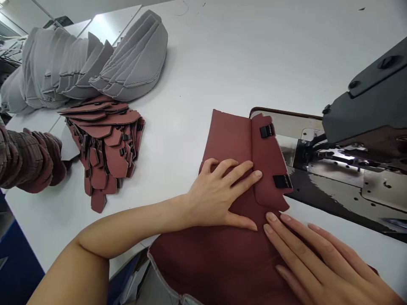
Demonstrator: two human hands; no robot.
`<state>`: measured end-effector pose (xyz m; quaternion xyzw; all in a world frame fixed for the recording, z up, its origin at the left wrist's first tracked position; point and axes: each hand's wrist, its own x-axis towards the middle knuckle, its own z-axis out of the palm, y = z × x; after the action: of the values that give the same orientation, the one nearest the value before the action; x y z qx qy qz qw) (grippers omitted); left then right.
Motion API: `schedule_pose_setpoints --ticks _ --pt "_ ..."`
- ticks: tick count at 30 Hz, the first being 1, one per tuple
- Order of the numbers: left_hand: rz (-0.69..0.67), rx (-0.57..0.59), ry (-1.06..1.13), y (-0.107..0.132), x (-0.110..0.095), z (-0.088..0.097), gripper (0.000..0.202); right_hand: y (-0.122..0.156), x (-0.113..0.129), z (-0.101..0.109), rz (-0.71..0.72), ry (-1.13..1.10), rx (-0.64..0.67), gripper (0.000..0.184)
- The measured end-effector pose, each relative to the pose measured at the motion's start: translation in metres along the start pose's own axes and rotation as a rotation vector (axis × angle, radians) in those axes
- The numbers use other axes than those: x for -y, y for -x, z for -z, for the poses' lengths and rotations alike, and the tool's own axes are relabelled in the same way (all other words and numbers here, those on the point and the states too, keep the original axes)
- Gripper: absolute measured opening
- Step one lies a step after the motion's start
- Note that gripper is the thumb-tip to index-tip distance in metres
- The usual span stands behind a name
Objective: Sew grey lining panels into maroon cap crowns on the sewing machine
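A large dark-red upholstery panel (203, 258) lies across the near table edge, its grey underside showing along the lower rim. On top of its right side rests a smaller red piece (265, 161) with two black tabs at its outer edge. My left hand (219, 192) lies flat with fingers spread on the panel, its fingertips touching the small piece's left edge. Just below that piece, my right hand (318, 258) rests on the panel with fingers stretched out. Neither hand grips anything.
A sewing machine (359, 114) stands at right, its needle area beside the tabbed edge. Stacked red pieces with black tabs (108, 148) lie left on the white table (178, 127). Behind them are grey padded panels (136, 59); more reddish pieces (28, 156) stand at far left.
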<state>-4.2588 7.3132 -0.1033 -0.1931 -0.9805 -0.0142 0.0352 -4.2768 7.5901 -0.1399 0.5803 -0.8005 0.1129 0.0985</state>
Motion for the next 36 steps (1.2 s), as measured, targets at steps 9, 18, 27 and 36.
schedule_pose_setpoints --ticks 9,18,27,36 --pt "0.003 0.052 -0.064 -0.002 -0.002 0.010 0.096 -0.017 0.000 0.013 -0.093 0.059 -0.003 0.045" --pt "-0.526 0.005 0.045 -0.059 0.002 0.047 0.031 -0.036 0.001 0.020 -0.120 0.165 0.006 0.036" --pt "-0.461 -0.245 -0.046 -0.040 -0.011 0.021 0.027 -0.026 0.003 0.020 -0.115 0.233 0.047 0.051" --pt "-0.369 -0.237 0.113 -0.057 0.017 -0.014 0.033 -0.040 -0.035 0.024 -0.143 0.376 0.110 0.059"
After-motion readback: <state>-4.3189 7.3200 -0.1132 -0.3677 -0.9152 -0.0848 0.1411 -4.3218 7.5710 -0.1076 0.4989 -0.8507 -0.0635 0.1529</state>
